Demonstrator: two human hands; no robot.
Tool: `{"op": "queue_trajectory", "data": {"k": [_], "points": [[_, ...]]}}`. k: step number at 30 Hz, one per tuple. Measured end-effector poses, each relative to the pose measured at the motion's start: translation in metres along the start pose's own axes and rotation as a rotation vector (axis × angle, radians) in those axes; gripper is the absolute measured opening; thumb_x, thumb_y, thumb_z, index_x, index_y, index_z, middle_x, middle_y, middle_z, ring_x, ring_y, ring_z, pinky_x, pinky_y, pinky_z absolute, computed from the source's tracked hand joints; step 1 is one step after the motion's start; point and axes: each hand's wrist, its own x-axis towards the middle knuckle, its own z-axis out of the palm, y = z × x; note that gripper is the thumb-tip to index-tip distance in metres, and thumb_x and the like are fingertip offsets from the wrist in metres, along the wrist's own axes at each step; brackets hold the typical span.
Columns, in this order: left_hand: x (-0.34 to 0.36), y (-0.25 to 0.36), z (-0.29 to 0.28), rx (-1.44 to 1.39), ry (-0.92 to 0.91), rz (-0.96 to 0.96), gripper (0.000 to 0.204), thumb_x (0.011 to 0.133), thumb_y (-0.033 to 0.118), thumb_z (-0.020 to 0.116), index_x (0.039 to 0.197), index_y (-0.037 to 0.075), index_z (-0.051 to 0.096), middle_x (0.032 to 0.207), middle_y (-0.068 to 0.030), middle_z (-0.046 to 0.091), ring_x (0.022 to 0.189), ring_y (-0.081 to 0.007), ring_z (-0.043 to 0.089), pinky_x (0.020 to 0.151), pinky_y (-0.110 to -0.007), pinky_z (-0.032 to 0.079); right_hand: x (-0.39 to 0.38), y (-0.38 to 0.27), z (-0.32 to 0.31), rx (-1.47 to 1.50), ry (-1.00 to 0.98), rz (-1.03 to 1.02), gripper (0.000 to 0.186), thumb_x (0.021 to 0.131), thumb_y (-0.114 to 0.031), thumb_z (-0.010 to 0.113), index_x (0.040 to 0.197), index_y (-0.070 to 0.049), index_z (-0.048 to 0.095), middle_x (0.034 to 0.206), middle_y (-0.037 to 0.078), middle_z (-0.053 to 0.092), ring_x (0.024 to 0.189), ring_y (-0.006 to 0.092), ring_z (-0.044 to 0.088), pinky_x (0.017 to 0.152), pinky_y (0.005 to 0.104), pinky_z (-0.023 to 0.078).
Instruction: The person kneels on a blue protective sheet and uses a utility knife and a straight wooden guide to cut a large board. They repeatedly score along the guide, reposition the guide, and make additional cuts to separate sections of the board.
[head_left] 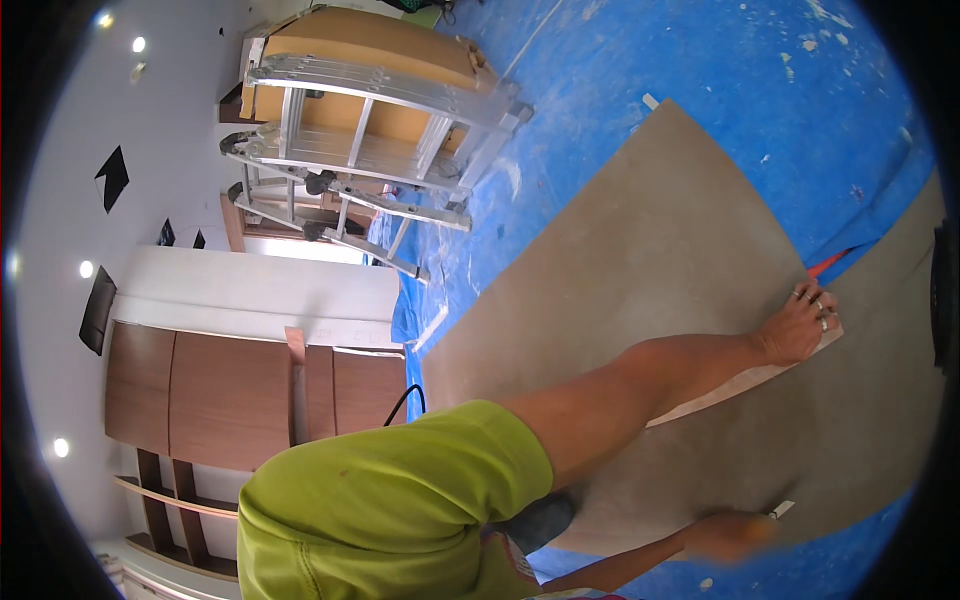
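Note:
A large, thin brown sheet [600, 260] lies over the floor covering. Along one of its edges runs a pale band [715, 392], partly behind my left forearm; whether it is the sheet's underside or a separate strip I cannot tell. My left hand [803, 325], with rings on it, has its fingers bent over the sheet's edge at the far end of that band. Lower down, my right hand [728, 538] is smeared by motion above the brown surface. It is closed around an orange thing with a pale flat tip [783, 509], too blurred to name.
Blue plastic sheeting [560, 120] covers the floor around the brown sheet. A folded aluminium ladder [370, 130] stands by a large cardboard-coloured box [370, 45]. Brown cabinets [215, 395] and shelves [180, 495] line the left side. A dark object [942, 300] sits at the right rim.

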Motion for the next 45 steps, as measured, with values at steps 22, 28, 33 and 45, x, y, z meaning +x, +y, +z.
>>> {"op": "queue_trajectory", "data": {"k": [22, 28, 33, 45], "points": [[0.001, 0.007, 0.002, 0.116, 0.127, 0.098, 0.03, 0.079, 0.007, 0.061, 0.109, 0.003, 0.064, 0.122, -0.0189, 0.049, 0.119, -0.0405, 0.044, 0.108, -0.055, 0.034, -0.085, -0.012, -0.033, 0.114, -0.075, -0.039, 0.035, 0.097, -0.036, 0.068, 0.13, -0.025, 0.068, 0.115, -0.011, 0.07, 0.094, 0.0154, 0.062, 0.088, 0.0387, 0.041], [-0.014, -0.007, -0.009, 0.06, 0.086, 0.086, 0.038, 0.079, 0.006, 0.062, 0.117, 0.0, 0.062, 0.129, -0.0213, 0.05, 0.122, -0.0399, 0.045, 0.109, -0.053, 0.034, -0.086, -0.021, -0.04, 0.045, -0.032, -0.097, 0.034, 0.095, -0.03, 0.07, 0.129, -0.024, 0.067, 0.111, -0.008, 0.072, 0.095, 0.0185, 0.064, 0.086, 0.0401, 0.043], [-0.096, -0.028, -0.036, -0.456, 0.138, -0.211, 0.039, 0.086, 0.009, 0.059, 0.124, 0.001, 0.06, 0.129, -0.0201, 0.055, 0.126, -0.0422, 0.047, 0.111, -0.051, 0.035, -0.075, -0.039, -0.059, 0.184, 0.044, -0.164, 0.028, 0.091, -0.021, 0.072, 0.118, -0.012, 0.072, 0.102, 0.005, 0.074, 0.085, 0.0277, 0.068, 0.078, 0.0444, 0.052], [-0.278, 0.014, -0.14, -0.238, -0.419, -0.46, 0.088, 0.076, 0.043, 0.083, 0.139, -0.006, 0.047, 0.136, -0.0287, 0.053, 0.13, -0.0429, 0.049, 0.108, -0.049, 0.042, -0.07, -0.044, -0.053, 0.12, 0.055, -0.086, 0.037, 0.088, -0.024, 0.071, 0.125, -0.021, 0.067, 0.111, 0.001, 0.068, 0.104, 0.0245, 0.06, 0.092, 0.0418, 0.039]]}}
